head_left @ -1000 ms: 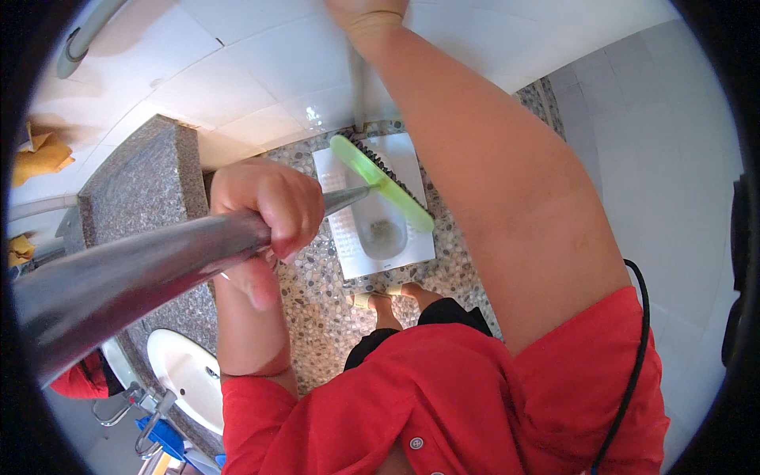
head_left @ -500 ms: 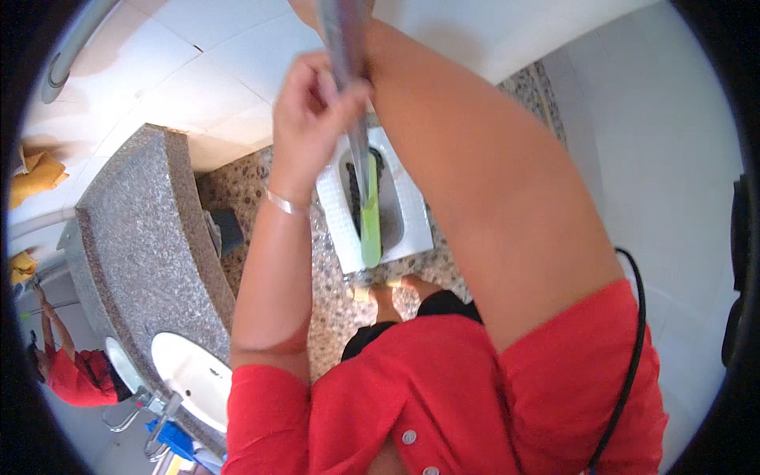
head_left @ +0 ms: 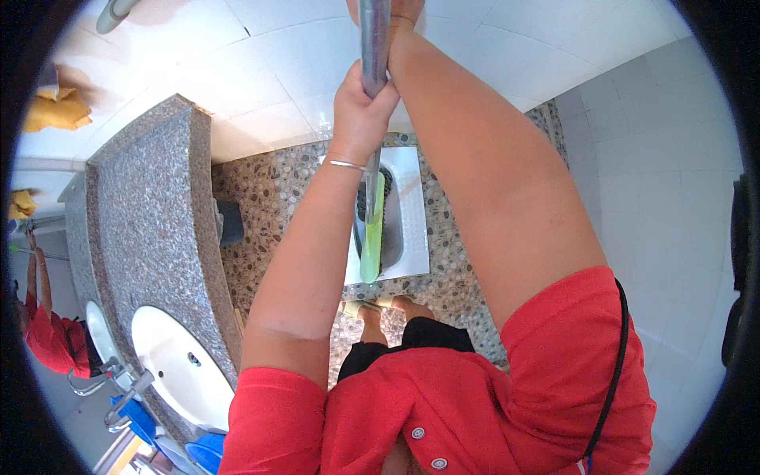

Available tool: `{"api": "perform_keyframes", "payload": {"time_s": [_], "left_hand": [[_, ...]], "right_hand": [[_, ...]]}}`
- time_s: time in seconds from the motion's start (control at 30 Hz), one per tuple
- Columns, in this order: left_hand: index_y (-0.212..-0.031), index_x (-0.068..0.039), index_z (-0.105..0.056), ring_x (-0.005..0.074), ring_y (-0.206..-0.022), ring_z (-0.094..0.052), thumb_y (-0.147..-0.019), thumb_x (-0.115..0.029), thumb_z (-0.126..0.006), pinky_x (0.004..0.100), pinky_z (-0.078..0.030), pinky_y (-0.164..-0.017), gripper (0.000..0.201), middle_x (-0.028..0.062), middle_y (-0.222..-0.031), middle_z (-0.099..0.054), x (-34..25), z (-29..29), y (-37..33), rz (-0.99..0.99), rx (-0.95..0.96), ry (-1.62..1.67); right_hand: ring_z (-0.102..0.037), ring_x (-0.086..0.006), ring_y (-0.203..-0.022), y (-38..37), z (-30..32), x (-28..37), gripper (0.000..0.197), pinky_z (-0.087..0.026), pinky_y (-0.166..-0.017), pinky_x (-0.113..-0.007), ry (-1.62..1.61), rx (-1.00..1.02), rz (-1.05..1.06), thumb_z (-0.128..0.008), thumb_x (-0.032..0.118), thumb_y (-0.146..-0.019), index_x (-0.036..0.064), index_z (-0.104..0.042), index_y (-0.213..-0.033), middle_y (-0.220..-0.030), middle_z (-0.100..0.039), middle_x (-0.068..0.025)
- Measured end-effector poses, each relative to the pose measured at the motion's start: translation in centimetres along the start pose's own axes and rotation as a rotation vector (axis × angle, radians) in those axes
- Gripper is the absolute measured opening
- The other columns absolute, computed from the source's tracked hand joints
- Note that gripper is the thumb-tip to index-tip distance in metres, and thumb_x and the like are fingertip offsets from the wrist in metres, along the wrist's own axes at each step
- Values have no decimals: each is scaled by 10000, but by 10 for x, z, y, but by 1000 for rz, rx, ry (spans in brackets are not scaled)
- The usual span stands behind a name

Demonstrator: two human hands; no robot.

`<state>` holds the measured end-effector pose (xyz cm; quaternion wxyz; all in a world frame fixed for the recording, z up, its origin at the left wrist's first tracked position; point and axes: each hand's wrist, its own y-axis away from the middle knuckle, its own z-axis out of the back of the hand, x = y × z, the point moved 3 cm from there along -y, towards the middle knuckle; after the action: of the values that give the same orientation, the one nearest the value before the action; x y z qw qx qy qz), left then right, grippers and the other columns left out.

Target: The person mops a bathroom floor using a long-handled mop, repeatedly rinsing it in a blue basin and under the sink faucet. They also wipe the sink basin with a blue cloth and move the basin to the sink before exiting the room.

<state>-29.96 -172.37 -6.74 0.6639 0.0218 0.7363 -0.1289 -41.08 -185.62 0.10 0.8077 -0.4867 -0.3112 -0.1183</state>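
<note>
A long-handled broom with a grey metal pole point(head_left: 374, 47) stands out from under my hands. Its light green head point(head_left: 372, 252) with dark bristles is over the basin of a white squat toilet point(head_left: 412, 198) set in the floor. My left hand point(head_left: 360, 115), a silvery bracelet at its wrist, is closed round the pole. Higher up the pole, at the top edge of the view, my right hand point(head_left: 408, 9) grips it too, mostly cut off by the frame and partly behind the pole. Whether the bristles touch the basin I cannot tell.
A speckled stone counter point(head_left: 154, 182) with a white washbasin point(head_left: 178, 364) and a tap point(head_left: 131, 388) runs along the left. Below it stands a dark bin point(head_left: 231, 223). Tiled walls rise ahead and at right. Yellow cloths point(head_left: 59, 115) hang at far left beside a mirror.
My left hand has closed more fully round the pole and moved right and slightly up in the view. The broom head has shifted slightly toward me and to the left over the basin.
</note>
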Motion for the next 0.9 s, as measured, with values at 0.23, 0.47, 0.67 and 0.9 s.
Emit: {"api": "perform_keyframes", "payload": {"time_s": [0.23, 0.47, 0.67, 0.9], "left_hand": [[-948, -50, -538, 118, -692, -553, -889, -201, -590, 292, -495, -683, 170, 17, -746, -547, -42, 60, 25, 39, -160, -213], [-856, -47, -593, 97, -666, -531, -804, -300, -712, 264, -431, -606, 284, 2, -741, -578, -88, -13, 76, 63, 4, -324], [-836, -101, -507, 84, -571, -498, -841, -280, -668, 203, -399, -565, 240, -8, -640, -525, -213, -75, 44, -259, 335, 8], [-867, -78, -502, 80, -550, -433, -871, -217, -621, 225, -400, -566, 183, -38, -607, -427, -168, -63, 71, -202, 30, 201]], "right_hand": [[-543, -278, -1128, 43, 73, -30, 639, -384, -988, -410, -637, 604, -109, -695, 385, -776, 1, -452, -1225, -1173, -586, -192], [-576, -236, -1005, 268, 151, -28, 544, -443, -875, -345, -502, 991, -387, -758, 244, -732, 41, -531, -1183, -1076, -603, -169], [-570, -150, -603, 275, 145, -72, 254, -457, -581, -320, -587, 858, -570, -726, 245, -760, 21, -625, -823, -642, -615, -94], [-559, -111, -650, 301, 157, -87, 213, -474, -645, -285, -371, 905, -543, -697, 207, -808, 25, -617, -883, -708, -624, -45]]}}
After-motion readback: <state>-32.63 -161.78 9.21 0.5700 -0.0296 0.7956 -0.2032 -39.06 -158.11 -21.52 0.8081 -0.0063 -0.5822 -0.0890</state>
